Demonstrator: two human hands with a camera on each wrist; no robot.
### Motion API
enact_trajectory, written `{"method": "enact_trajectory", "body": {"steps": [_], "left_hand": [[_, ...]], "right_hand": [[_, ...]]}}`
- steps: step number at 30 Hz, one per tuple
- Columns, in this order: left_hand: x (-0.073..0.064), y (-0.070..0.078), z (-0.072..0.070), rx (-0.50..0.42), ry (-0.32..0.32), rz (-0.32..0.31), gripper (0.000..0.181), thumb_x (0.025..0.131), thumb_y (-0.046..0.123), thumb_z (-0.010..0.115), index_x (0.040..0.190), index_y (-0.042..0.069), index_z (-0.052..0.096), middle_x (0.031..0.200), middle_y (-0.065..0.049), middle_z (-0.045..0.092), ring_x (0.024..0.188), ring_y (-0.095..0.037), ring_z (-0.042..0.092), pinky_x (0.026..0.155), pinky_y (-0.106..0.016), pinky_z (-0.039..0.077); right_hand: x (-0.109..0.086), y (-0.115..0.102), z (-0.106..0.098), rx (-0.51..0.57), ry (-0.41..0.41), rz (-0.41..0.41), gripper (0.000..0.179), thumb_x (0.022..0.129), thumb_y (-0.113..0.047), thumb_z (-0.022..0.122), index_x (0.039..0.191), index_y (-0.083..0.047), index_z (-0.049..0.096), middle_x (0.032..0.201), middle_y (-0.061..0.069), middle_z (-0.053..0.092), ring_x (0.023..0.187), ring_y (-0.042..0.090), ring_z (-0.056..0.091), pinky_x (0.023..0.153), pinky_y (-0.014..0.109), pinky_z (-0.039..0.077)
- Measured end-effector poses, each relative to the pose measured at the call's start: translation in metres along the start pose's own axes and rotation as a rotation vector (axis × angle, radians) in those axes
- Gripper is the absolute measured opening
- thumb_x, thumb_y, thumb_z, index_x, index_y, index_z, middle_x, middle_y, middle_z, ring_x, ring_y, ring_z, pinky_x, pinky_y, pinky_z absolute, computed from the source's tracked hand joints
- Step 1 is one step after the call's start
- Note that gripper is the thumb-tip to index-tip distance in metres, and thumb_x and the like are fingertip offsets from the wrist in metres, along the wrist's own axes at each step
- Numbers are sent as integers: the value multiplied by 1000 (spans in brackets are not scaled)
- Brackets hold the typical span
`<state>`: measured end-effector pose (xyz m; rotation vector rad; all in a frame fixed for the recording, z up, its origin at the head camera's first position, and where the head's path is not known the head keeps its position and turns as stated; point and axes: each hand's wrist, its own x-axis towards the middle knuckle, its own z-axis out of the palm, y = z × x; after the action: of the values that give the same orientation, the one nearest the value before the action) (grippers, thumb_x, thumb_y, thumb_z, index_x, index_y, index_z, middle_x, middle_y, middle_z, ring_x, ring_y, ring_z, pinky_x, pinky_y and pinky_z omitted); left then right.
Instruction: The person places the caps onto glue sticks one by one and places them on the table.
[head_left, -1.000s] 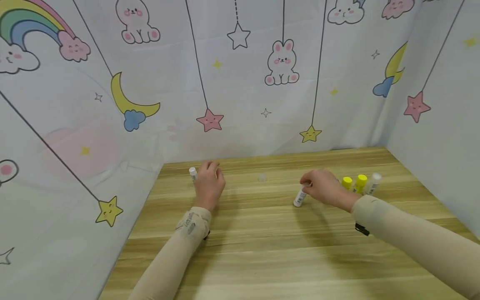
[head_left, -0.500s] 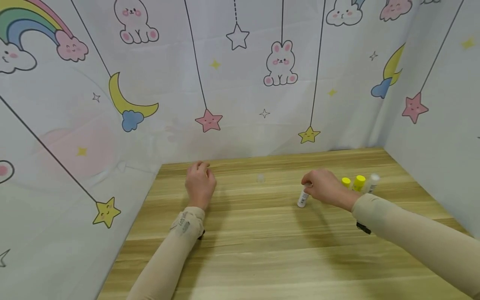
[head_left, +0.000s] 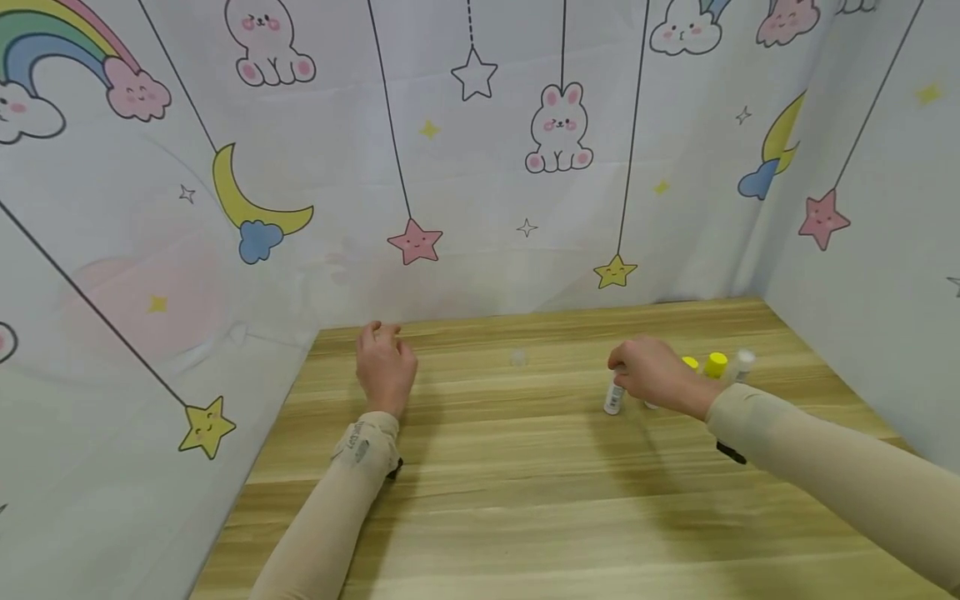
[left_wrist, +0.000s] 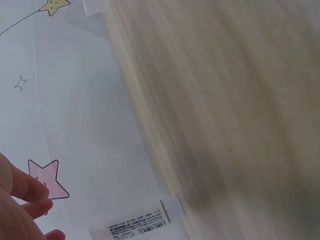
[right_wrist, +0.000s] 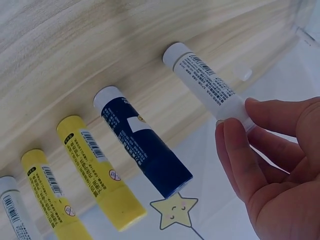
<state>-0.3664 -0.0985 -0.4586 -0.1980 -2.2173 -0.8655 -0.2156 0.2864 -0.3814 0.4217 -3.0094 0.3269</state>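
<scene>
My right hand (head_left: 654, 372) pinches the upper end of a white glue stick (right_wrist: 202, 80) between thumb and fingers; it stands upright, its base on or just above the wooden table. A dark blue glue stick (right_wrist: 142, 140) stands beside it, mostly hidden behind the hand in the head view. My left hand (head_left: 386, 367) is over the table's far left, its fingers loosely bent and holding nothing. Near those fingers (left_wrist: 30, 190), another white glue stick (left_wrist: 145, 220) stands in the left wrist view; the left hand hides it in the head view.
To the right stand two yellow glue sticks (right_wrist: 100, 172) and a further white glue stick (right_wrist: 14, 210) in a row. A small translucent piece (head_left: 518, 357) lies near the back of the table (head_left: 495, 492). Patterned cloth (head_left: 480, 183) walls the back and sides.
My right hand has shifted a little to the right with the white glue stick. My left hand has moved left, and now covers the white glue stick that showed beside it.
</scene>
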Motion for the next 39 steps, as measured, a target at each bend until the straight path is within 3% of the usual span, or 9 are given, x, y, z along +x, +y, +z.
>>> {"method": "enact_trajectory", "body": {"steps": [12,16,28,39], "left_hand": [[4,-8,0,-45,-67,-162,42,90,4,67,131,1,60,135,-23,47,123,-40,47,90,-55,49],[4,-12,1,-70,-82,-200,46,91,6,66,136,2,56,132,-22,48,120,-40,49,92,-55,48],[5,-20,3,-141,-138,-329,54,92,13,65,143,3,47,132,-24,49,106,-41,55,86,-56,48],[6,-30,8,-174,-190,-447,58,90,11,68,144,1,47,125,-25,60,108,-43,58,92,-57,46]], "right_hand": [[-2,8,-4,-46,3,-35,11,88,0,70,97,-2,77,92,8,72,78,18,65,70,39,56],[-4,12,-4,-45,5,-28,13,89,0,70,100,-1,77,97,10,73,82,18,66,71,40,57],[-6,15,-5,-50,-3,-22,11,87,2,72,96,0,76,91,9,71,76,16,64,67,37,56],[-8,11,-9,-62,-3,4,20,88,-1,70,108,2,74,103,15,73,83,21,69,69,40,58]]}}
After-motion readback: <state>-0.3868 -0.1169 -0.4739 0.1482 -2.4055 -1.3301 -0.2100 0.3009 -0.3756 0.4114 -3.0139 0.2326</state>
